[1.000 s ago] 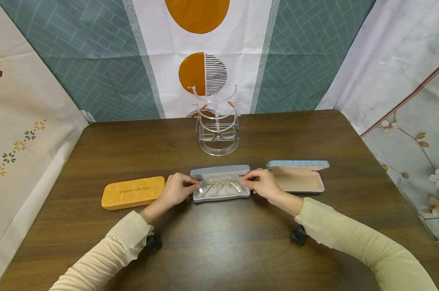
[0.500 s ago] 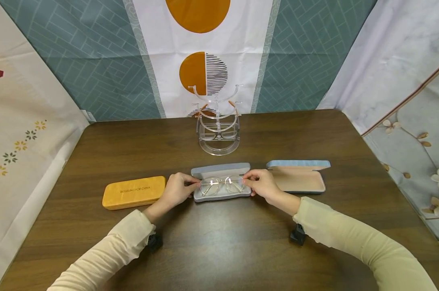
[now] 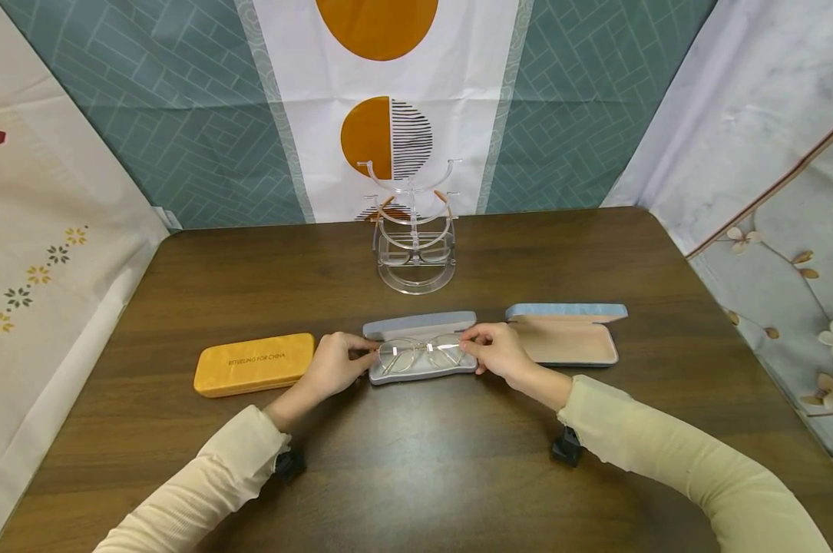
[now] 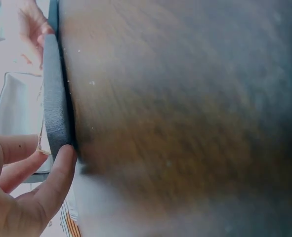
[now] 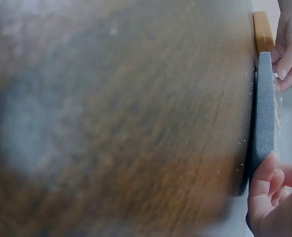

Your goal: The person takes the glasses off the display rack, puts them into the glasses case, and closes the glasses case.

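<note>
Here, the glasses (image 3: pixel 421 346) lie between left grip (image 3: pixel 335 359) and right grip (image 3: pixel 502 350), each pinching 1 end.

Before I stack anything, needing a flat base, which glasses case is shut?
The yellow oblong glasses case with dark lettering, at the row's left end: it alone is closed; the grey oblong case and the blue-lidded, beige-lined case stand open.

Glasses (image 3: pixel 421 346): thin, shiny metal-looking frame, clear glossy lenses.
Grey case (image 3: pixel 419 324): matt, finely grained to my eye.
Yellow case (image 3: pixel 253 365): smooth, soft sheen.
Table (image 3: pixel 416 476): wood grain, glossy before me.
Stand (image 3: pixel 416 289): clear, glossy plastic.
My left sleeve (image 3: pixel 198 476): matt ribbed cloth.
</note>
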`<state>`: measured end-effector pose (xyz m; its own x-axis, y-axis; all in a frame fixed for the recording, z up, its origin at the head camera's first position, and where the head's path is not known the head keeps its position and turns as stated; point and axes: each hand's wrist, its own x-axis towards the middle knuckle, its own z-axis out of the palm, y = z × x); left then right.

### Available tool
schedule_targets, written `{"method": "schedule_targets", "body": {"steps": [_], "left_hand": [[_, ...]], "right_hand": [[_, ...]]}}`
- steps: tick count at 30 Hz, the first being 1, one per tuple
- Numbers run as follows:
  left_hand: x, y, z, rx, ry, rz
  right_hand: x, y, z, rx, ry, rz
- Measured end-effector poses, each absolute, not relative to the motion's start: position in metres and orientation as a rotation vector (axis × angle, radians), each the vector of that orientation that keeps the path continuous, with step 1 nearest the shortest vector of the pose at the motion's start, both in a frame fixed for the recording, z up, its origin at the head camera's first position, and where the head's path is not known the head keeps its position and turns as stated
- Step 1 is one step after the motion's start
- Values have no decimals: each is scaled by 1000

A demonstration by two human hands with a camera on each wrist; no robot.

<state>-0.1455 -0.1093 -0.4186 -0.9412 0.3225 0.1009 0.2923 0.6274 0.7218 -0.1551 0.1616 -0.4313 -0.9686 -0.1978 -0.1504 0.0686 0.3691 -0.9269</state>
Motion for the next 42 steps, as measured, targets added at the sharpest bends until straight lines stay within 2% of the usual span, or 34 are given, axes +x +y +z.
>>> {"method": "schedule_targets", "body": {"steps": [6,19,32,42], "left_hand": [[-142,-113,-417,533,2753,1308],[-137,-124,-404,295,2543,1630],[-146,-113,-405,241,2677,1478],[-150,-105,-408,192,2621,1574]], "right_hand": [[-153,163,-425,-104,2383,-1648],[-145,169,-412,-43,2436,-1700],[-148,159,-412,-25,2439,-1643],[-152,156,-417,53,2287,-1739]]}}
